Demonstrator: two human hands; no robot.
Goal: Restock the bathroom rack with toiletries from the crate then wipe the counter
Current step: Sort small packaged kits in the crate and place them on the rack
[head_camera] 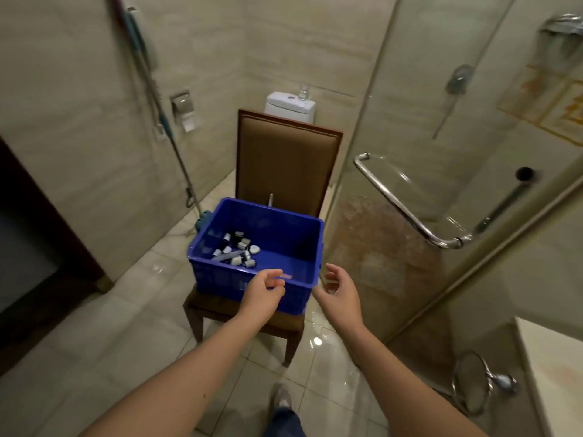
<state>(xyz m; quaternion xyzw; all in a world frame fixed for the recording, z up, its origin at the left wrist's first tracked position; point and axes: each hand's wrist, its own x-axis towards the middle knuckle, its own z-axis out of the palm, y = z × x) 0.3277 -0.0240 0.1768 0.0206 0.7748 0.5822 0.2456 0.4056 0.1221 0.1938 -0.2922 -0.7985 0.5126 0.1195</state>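
L hand (264, 291) is out over the near rim of the blue plastic latticed crate (220, 280). Fingers loosely curled, thumb close to forefinger, nothing in them that I can see. The pic is too blurred there to tell whether my fingertips touch the rim. R hand (342, 290) is just off the crate's near right corner, palm turned inward, fingers relaxed and a bit bent, grip wide, holding nothing, not touching the crate.

The crate sits on the seat of a brown wooden chair w/ padded back (284, 162). Inside it, toward the left-rear of the bottom, is a heap of small black and white toiletry bottles and tubes (235, 250); the rest of the crate's bottom is bare blue.

Behind the chair is a white toilet cistern (288, 108) w/ a clear drinking glass (303, 91) upright on the lid. A mop w/ a long metal handle (176, 146) leans on the left wall, its head on the floor near the crate's left-rear corner. To my right is the glass shower door w/ a bent chrome bar handle (403, 206). The pale stone counter's edge (555, 389) shows at lower right, w/ a round chrome-framed mirror (471, 383) beside it. Floor tiles are glossy.
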